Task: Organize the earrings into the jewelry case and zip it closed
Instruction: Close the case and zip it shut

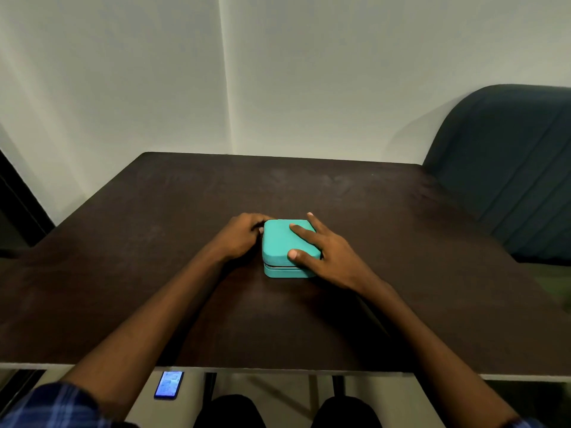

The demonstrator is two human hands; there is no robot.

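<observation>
Jewelry case (282,242), teal, sits lid-down mid-table (386,242); we judge zipping is in hand. Our right hand (324,251) presses flat on the lid, the left hand (241,234) curls at its left edge, apparently pinching the zipper pull. Next: draw it round the seam.

This looks like a plain office or meeting room. A dark brown laminate bench (309,196) stands against a bare off-white wall (309,72) at twelve o'clock. A dark teal padded chair back (506,156) rises at two o'clock. A lit smartphone (169,384) lies below the bench's near edge at six o'clock.
</observation>
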